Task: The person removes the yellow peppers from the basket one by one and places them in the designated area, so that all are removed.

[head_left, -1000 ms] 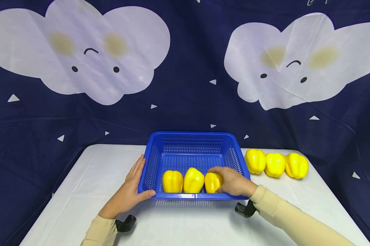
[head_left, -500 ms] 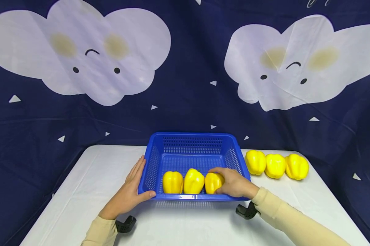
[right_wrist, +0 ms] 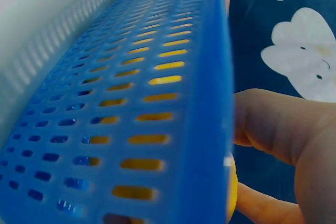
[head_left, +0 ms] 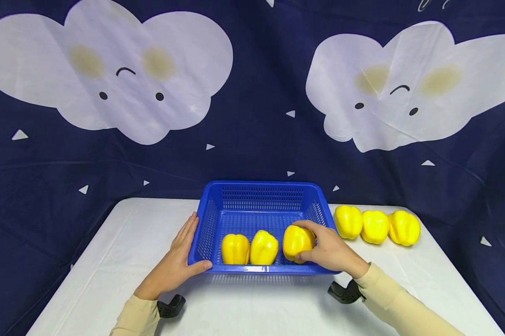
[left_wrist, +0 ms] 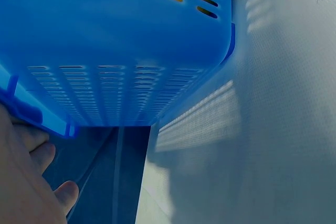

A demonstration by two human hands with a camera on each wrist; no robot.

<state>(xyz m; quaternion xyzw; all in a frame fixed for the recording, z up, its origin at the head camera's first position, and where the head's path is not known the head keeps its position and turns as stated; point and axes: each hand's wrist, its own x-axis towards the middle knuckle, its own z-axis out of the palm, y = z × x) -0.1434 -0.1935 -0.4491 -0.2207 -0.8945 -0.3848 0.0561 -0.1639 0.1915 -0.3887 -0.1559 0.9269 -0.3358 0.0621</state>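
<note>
A blue basket (head_left: pixel 260 269) holds three yellow peppers along its near side. My right hand (head_left: pixel 329 247) grips the rightmost pepper (head_left: pixel 297 242), thumb in front and fingers over its far side, tilted and apart from the middle pepper (head_left: pixel 264 248). The left pepper (head_left: pixel 235 249) touches or nearly touches the middle one. At the basket's left front corner rests my left hand (head_left: pixel 172 263), fingers extended along the outer wall and thumb on the rim. The left wrist view shows the basket wall (left_wrist: pixel 115 35) beside the fingers; in the right wrist view yellow shows through the slots.
Three more yellow peppers stand in a row on the white table (head_left: pixel 109 261), right of the basket: one (head_left: pixel 348 222) close to its wall, another (head_left: pixel 376 227) in the middle, a third (head_left: pixel 404 227) outermost. Behind hangs a dark blue cloth (head_left: pixel 265 130) with clouds.
The right hand has lifted its pepper a little and shifted it right, opening a gap to the middle pepper. My left hand has stayed on the basket.
</note>
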